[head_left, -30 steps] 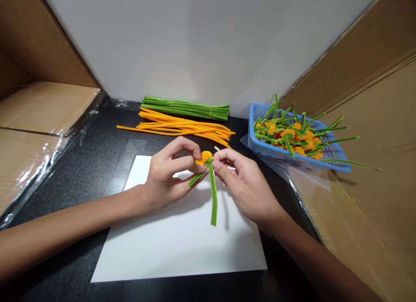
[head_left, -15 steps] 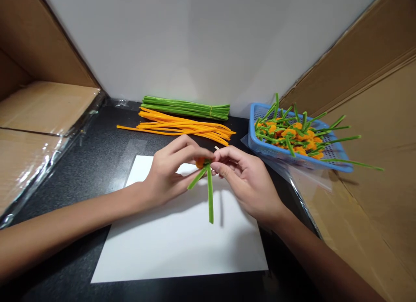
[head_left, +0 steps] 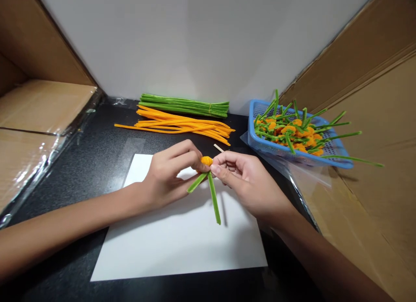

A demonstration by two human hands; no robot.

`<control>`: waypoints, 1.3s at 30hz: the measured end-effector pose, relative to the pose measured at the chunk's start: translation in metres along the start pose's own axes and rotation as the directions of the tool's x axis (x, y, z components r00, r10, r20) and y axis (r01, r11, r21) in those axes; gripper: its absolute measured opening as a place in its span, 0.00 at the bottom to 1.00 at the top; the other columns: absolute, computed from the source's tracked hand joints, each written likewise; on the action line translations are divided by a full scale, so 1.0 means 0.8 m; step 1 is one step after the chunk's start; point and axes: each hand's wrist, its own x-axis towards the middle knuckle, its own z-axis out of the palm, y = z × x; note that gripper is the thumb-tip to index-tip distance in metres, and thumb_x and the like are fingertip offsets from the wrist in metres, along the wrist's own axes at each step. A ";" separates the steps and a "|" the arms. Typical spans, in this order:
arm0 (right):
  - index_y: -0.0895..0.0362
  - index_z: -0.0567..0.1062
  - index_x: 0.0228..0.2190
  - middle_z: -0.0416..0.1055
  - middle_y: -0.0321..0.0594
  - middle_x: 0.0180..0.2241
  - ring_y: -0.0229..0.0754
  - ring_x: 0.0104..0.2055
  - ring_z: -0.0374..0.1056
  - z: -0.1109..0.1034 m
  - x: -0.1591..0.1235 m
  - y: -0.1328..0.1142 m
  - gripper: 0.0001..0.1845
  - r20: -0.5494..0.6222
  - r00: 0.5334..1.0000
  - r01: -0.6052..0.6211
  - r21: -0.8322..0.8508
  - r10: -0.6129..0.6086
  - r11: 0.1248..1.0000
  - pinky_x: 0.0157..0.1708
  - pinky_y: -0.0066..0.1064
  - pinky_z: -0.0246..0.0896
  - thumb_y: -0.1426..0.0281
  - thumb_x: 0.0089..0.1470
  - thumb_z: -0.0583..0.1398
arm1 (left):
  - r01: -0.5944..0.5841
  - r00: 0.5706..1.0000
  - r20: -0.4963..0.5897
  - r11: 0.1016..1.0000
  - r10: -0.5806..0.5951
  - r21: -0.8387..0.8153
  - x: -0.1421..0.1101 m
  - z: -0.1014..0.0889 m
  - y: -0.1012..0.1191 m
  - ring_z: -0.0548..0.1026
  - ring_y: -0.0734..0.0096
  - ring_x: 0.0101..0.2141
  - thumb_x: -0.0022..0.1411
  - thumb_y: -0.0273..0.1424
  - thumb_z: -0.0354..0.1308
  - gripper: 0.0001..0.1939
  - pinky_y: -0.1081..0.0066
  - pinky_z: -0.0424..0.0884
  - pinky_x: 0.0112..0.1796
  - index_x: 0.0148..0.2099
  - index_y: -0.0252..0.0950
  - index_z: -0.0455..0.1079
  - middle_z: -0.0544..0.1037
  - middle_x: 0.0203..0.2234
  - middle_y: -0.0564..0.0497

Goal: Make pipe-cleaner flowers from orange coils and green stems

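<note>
Between my left hand (head_left: 169,172) and my right hand (head_left: 243,183) is a small coil of orange pipe cleaner (head_left: 206,160), pinched by the fingertips of both. Two green pipe-cleaner stems run down from it: a short one (head_left: 196,183) to the lower left and a longer one (head_left: 214,199) towards the sheet of white paper (head_left: 182,245). A thin wooden stick (head_left: 218,148) pokes out above my right fingers. Its lower end is hidden in that hand.
A banded bundle of green pipe cleaners (head_left: 185,105) and loose orange ones (head_left: 182,126) lie at the back of the black tabletop (head_left: 97,163). At right, a blue plastic basket (head_left: 256,133) holds several finished orange-and-green pieces. Cardboard (head_left: 42,107) lines both sides.
The orange coil, mostly covered by my fingers half a second ago, shows again as my hands sit slightly apart. The longer green stem now slants down to the right.
</note>
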 end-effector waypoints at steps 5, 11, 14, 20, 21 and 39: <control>0.57 0.77 0.30 0.74 0.38 0.31 0.40 0.36 0.70 -0.006 0.005 0.004 0.03 -0.124 0.971 0.199 -0.060 -0.205 0.978 0.37 0.30 0.65 0.70 0.55 0.63 | 0.171 0.984 -0.030 0.977 -0.176 -0.130 0.013 -0.004 0.001 0.74 0.73 0.31 0.59 0.36 0.67 0.10 0.76 0.74 0.28 0.38 0.35 0.74 0.75 0.30 0.49; 0.56 0.74 0.30 0.73 0.38 0.33 0.41 0.37 0.72 -0.005 0.007 0.011 0.06 -0.123 0.982 0.165 0.188 -0.144 0.968 0.40 0.34 0.70 0.67 0.54 0.65 | -0.032 0.999 -0.038 0.997 0.035 0.070 0.021 -0.013 0.000 0.78 0.74 0.32 0.61 0.31 0.65 0.04 0.74 0.76 0.34 0.37 0.37 0.75 0.78 0.31 0.50; 0.56 0.73 0.30 0.73 0.36 0.29 0.40 0.34 0.72 -0.002 0.007 0.015 0.09 -0.135 0.988 0.111 0.343 -0.069 0.933 0.39 0.33 0.71 0.66 0.53 0.66 | -0.139 0.989 -0.020 0.976 0.144 0.169 0.023 -0.017 -0.001 0.79 0.74 0.33 0.62 0.26 0.64 0.03 0.75 0.76 0.36 0.39 0.38 0.76 0.79 0.32 0.51; 0.57 0.73 0.30 0.74 0.36 0.29 0.38 0.31 0.73 0.004 0.006 0.017 0.10 -0.266 0.961 0.171 0.348 -0.078 0.922 0.37 0.33 0.73 0.65 0.53 0.67 | -0.293 0.947 0.174 0.947 0.269 0.129 0.030 -0.029 -0.003 0.80 0.69 0.38 0.66 0.23 0.57 0.07 0.70 0.78 0.40 0.42 0.38 0.76 0.81 0.35 0.47; 0.56 0.72 0.30 0.75 0.37 0.29 0.39 0.31 0.73 0.004 0.005 0.016 0.10 -0.281 0.956 0.173 0.322 -0.080 0.931 0.37 0.34 0.73 0.64 0.53 0.67 | -0.308 0.938 0.203 0.944 0.280 0.121 0.031 -0.032 -0.003 0.80 0.68 0.39 0.66 0.24 0.57 0.07 0.69 0.78 0.40 0.42 0.38 0.76 0.81 0.35 0.47; 0.51 0.79 0.40 0.75 0.39 0.41 0.42 0.44 0.72 0.013 0.002 0.021 0.09 -0.222 0.925 0.332 0.071 -0.309 0.941 0.42 0.34 0.71 0.70 0.60 0.59 | -0.249 0.956 0.236 0.909 0.175 0.334 0.037 -0.033 0.002 0.74 0.71 0.31 0.66 0.30 0.59 0.05 0.71 0.71 0.32 0.35 0.39 0.74 0.79 0.30 0.51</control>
